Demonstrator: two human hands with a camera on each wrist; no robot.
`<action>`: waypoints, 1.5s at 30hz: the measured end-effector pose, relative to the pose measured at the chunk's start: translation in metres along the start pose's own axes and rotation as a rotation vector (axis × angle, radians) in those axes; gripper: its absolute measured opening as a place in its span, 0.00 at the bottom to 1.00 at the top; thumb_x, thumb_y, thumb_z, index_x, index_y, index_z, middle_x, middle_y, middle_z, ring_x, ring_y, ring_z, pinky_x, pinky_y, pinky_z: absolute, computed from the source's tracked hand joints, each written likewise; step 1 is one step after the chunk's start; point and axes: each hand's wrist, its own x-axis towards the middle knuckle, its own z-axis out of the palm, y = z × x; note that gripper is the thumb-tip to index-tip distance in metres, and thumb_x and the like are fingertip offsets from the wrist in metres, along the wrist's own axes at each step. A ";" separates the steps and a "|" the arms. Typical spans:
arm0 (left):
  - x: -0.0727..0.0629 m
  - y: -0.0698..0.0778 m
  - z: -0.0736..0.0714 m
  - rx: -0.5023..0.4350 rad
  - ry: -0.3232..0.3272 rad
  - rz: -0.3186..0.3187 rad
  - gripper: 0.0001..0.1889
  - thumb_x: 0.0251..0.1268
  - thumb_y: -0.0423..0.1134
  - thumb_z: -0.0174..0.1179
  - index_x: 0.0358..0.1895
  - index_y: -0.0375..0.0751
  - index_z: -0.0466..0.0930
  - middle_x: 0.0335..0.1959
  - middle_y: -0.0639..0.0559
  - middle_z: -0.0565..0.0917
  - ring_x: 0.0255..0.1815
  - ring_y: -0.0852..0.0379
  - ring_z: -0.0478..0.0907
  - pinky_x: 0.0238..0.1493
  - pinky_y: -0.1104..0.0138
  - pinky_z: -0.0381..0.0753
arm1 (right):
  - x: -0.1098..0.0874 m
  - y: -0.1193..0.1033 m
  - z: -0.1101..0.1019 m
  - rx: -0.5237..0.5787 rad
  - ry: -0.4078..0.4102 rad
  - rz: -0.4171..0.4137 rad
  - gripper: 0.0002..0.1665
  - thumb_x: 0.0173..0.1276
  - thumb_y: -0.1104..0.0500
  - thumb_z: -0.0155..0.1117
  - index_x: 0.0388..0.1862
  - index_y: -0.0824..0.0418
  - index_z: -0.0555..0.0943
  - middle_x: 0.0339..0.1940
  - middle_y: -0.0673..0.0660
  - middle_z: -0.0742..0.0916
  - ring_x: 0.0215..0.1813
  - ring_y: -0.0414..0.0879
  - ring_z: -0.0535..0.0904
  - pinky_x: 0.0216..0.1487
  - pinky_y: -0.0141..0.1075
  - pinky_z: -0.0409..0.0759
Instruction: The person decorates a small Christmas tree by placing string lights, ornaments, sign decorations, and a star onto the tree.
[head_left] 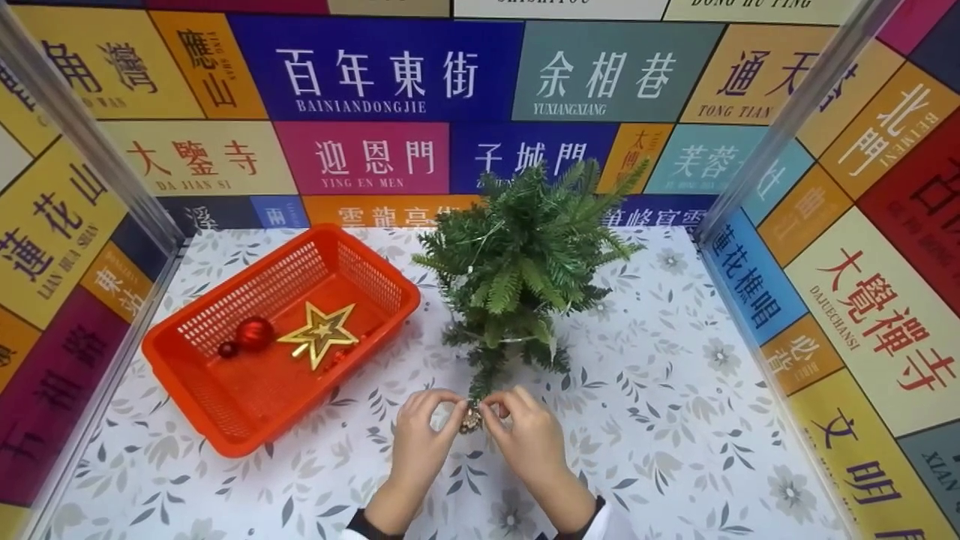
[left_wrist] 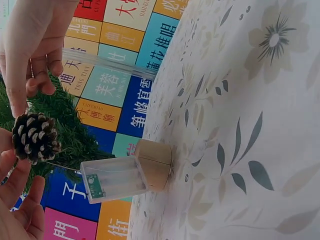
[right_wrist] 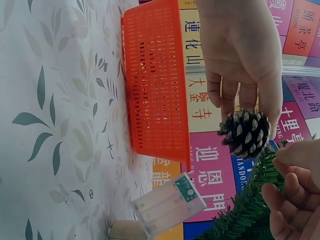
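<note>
In the head view my left hand (head_left: 426, 427) and right hand (head_left: 527, 431) meet over a brown pine cone (head_left: 471, 421) at the tip of a low branch of a small artificial Christmas tree (head_left: 525, 255). Each hand has its thumb and index finger brought together at the cone. The left wrist view shows the pine cone (left_wrist: 36, 139) between the fingertips of both hands, in front of the green branches. From the right wrist, the left fingers reach down to the cone (right_wrist: 246, 134), while the right fingertips pinch close beside it. Whatever they pinch there is too small to tell.
An orange basket (head_left: 217, 431) on the left holds a gold star (head_left: 321, 332), a red ball (head_left: 254, 333) and a smaller dark red ball (head_left: 227, 349). A clear battery box (left_wrist: 115, 179) adjoins the tree's wooden base (left_wrist: 154, 164). Printed walls surround the patterned tabletop.
</note>
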 end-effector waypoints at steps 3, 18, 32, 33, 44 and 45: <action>0.001 -0.001 0.002 0.004 -0.001 0.020 0.05 0.54 0.45 0.61 0.30 0.51 0.79 0.31 0.63 0.79 0.37 0.63 0.73 0.42 0.62 0.69 | 0.001 0.001 0.001 -0.034 0.032 -0.045 0.09 0.45 0.60 0.72 0.23 0.55 0.79 0.17 0.46 0.72 0.17 0.35 0.64 0.17 0.24 0.63; -0.005 -0.018 0.009 -0.057 -0.063 0.122 0.04 0.55 0.43 0.60 0.32 0.49 0.78 0.36 0.60 0.78 0.41 0.60 0.73 0.46 0.59 0.67 | -0.006 0.002 0.003 -0.065 0.021 -0.066 0.09 0.41 0.62 0.72 0.22 0.57 0.80 0.16 0.45 0.71 0.18 0.38 0.64 0.18 0.28 0.64; -0.010 -0.020 0.015 -0.043 -0.048 0.133 0.03 0.53 0.43 0.62 0.30 0.52 0.79 0.36 0.63 0.77 0.41 0.61 0.72 0.42 0.61 0.67 | -0.018 0.004 0.001 -0.067 -0.010 -0.022 0.09 0.41 0.61 0.72 0.20 0.55 0.79 0.15 0.43 0.69 0.16 0.36 0.60 0.16 0.27 0.61; -0.011 -0.020 0.016 -0.044 -0.051 0.128 0.03 0.53 0.43 0.62 0.30 0.52 0.79 0.36 0.63 0.77 0.42 0.61 0.72 0.42 0.60 0.67 | -0.019 0.004 0.001 -0.054 -0.022 -0.011 0.08 0.42 0.61 0.71 0.20 0.55 0.79 0.15 0.43 0.68 0.16 0.35 0.59 0.16 0.26 0.60; -0.009 -0.016 0.017 -0.040 -0.018 0.121 0.03 0.53 0.41 0.62 0.30 0.52 0.78 0.35 0.64 0.77 0.41 0.62 0.72 0.42 0.62 0.66 | -0.015 0.009 0.005 -0.107 0.048 -0.009 0.06 0.45 0.60 0.70 0.20 0.55 0.79 0.14 0.45 0.70 0.15 0.37 0.61 0.16 0.29 0.62; -0.008 -0.015 0.017 -0.045 -0.008 0.122 0.03 0.53 0.41 0.62 0.30 0.51 0.78 0.35 0.63 0.77 0.41 0.61 0.72 0.42 0.63 0.66 | -0.014 0.009 0.005 -0.105 0.063 -0.016 0.04 0.48 0.59 0.68 0.21 0.55 0.80 0.14 0.45 0.70 0.15 0.37 0.61 0.16 0.29 0.62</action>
